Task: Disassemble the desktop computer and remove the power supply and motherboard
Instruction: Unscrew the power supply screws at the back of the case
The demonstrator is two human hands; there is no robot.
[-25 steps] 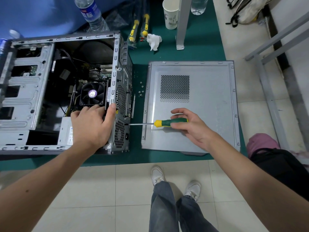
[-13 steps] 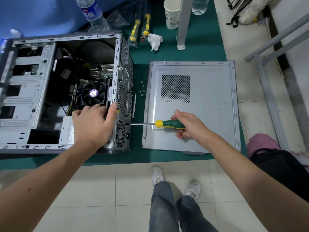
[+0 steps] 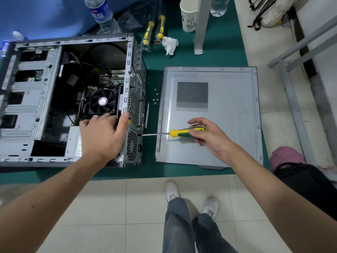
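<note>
Side panel (image 3: 228, 125) is off, loose screws (image 3: 155, 100) lie beside it on the worktop (image 3: 209, 57). Our right hand (image 3: 209, 137) pinches the screwdriver (image 3: 180, 133) at the case's (image 3: 131, 99) rear; left hand (image 3: 104, 136) lies flat, braced on the case edge over the near-corner power supply (image 3: 73, 143). Motherboard (image 3: 116, 79) is untouched, so both parts remain inside.

Both hands (image 3: 102, 136) (image 3: 209, 136) forward, fingers curled

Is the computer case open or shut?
Open. The case shows its fan and wiring, and its side panel lies flat on the table beside it.
</note>
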